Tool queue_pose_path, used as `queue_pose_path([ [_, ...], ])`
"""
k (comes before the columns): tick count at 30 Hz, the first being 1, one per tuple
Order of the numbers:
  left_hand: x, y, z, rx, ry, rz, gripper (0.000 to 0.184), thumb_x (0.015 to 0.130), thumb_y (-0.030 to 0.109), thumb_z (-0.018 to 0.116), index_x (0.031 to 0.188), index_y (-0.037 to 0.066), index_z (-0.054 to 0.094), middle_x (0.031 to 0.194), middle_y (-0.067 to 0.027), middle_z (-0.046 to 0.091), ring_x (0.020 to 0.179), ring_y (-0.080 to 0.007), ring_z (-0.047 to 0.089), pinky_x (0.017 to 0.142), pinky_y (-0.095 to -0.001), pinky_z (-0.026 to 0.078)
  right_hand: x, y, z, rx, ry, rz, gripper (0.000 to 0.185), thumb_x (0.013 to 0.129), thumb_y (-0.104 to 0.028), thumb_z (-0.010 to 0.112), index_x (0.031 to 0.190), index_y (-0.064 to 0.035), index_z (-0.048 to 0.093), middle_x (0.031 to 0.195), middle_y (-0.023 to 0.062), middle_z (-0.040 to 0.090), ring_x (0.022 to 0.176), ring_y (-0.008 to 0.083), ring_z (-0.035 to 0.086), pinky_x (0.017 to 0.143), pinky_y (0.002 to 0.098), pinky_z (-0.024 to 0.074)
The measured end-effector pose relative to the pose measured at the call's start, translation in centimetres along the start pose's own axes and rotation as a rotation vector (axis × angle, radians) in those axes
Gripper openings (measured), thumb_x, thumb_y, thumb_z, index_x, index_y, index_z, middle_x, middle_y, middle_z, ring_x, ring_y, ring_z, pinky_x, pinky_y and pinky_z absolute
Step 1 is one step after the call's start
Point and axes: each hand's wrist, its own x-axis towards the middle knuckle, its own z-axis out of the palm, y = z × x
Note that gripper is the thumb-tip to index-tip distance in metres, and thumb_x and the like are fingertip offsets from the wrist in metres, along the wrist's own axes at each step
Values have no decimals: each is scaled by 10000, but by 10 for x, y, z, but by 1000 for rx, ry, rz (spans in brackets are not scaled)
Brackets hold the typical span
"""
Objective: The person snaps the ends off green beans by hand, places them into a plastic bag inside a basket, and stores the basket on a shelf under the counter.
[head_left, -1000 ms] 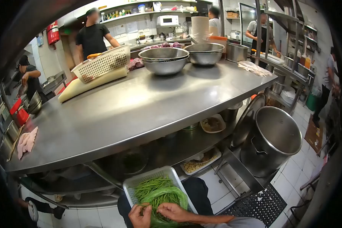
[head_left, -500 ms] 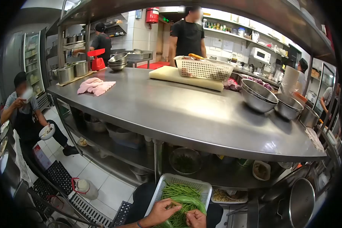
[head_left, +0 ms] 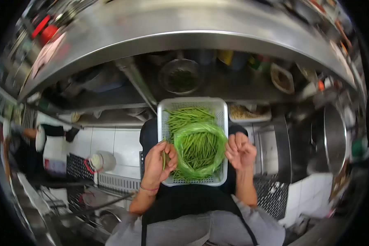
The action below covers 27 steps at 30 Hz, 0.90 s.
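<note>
A white perforated basket (head_left: pixel 162 107) rests on my lap. Green beans (head_left: pixel 190 115) lie loose toward its far side, and a green plastic bag (head_left: pixel 180 162) full of more beans stands with its mouth gaping in front of them. To the left of the bag, my left hand (head_left: pixel 156 162) is closed round a green bean (head_left: pixel 164 160) poking up between the fingers. My right hand (head_left: pixel 240 151) is curled shut at the bag's right side, close to its rim. Whatever those fingers pinch, if anything, is hidden.
A steel table (head_left: pixel 184 20) curves across the front, with a lower shelf holding a bowl of greens (head_left: pixel 180 78) and a tray (head_left: pixel 250 114). A large steel pot (head_left: pixel 334 139) stands at right. On the left floor is a white container (head_left: pixel 104 160); a seated person's leg (head_left: pixel 53 130) shows beyond.
My view has tipped down from the table to my lap. My hands, earlier close together over the bag, are now apart on either side of it.
</note>
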Motion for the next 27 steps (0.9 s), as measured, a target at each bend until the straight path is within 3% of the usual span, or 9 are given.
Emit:
queue_pose_path([
  [3, 0, -17, -8, 171, 47, 45, 284, 1033, 272, 423, 851, 67, 498, 733, -52, 502, 546, -153, 486, 490, -283, 414, -2, -3, 3, -160, 36, -4, 81, 845, -58, 530, 778, -14, 520, 668, 29, 451, 510, 110, 354, 445, 251, 291],
  [6, 5, -18, -16, 382, -9, 47, 268, 1042, 241, 428, 935, 25, 545, 720, -75, 542, 583, -175, 522, 543, -278, 446, 9, 13, 7, -833, 256, 82, 103, 879, -78, 617, 858, 23, 623, 637, 57, 553, 505, 131, 467, 451, 273, 370],
  [9, 8, -19, -22, 670, -124, 118, 284, 1055, 245, 432, 953, 9, 552, 703, -55, 539, 604, -131, 508, 583, -245, 432, 27, 24, 33, -1518, 50, -146, 102, 850, -68, 687, 900, 20, 680, 678, 143, 651, 573, 211, 624, 518, 329, 481],
  [10, 6, -16, -18, 749, -123, 135, 285, 1057, 247, 434, 952, 9, 551, 696, -45, 533, 597, -120, 499, 573, -239, 421, 33, 36, 19, -1637, -46, -300, 90, 848, -58, 644, 876, 18, 684, 761, 225, 667, 657, 310, 683, 605, 395, 539],
  [13, 4, -9, -16, 831, -95, 144, 270, 1054, 250, 460, 951, 17, 549, 667, 19, 494, 568, -78, 448, 534, -231, 379, 45, 58, 0, -1910, -168, -319, 116, 821, -36, 606, 901, -2, 682, 757, 206, 674, 691, 359, 682, 644, 449, 548],
  [18, 9, -10, -26, 660, -18, 142, 260, 1042, 291, 498, 967, 52, 566, 645, 57, 449, 505, -22, 312, 458, -192, 234, 49, 64, 4, -2073, -223, -164, 164, 808, -23, 583, 951, -11, 663, 771, 188, 676, 718, 360, 686, 645, 457, 550],
  [21, 10, -9, -23, 900, 65, 201, 271, 1026, 250, 534, 977, -5, 612, 713, 40, 542, 605, -84, 493, 534, -247, 411, 44, 43, 20, -2064, -246, -148, 163, 833, -49, 618, 979, -18, 683, 831, 177, 697, 744, 349, 690, 653, 435, 555],
  [24, 16, -7, 4, 1157, 21, 370, 246, 989, 213, 591, 990, -27, 642, 721, -50, 604, 629, -126, 558, 571, -283, 453, 31, 20, 37, -1930, -291, -214, 131, 847, -75, 629, 960, -23, 671, 806, 173, 688, 734, 351, 686, 632, 434, 549],
  [27, 33, 2, 35, 1476, -236, 279, 230, 940, 190, 642, 1011, -29, 630, 664, -103, 590, 596, -201, 569, 561, -364, 445, 24, 8, 47, -1862, -305, -271, 106, 857, -90, 622, 940, -28, 646, 782, 175, 674, 716, 356, 679, 617, 447, 540],
])
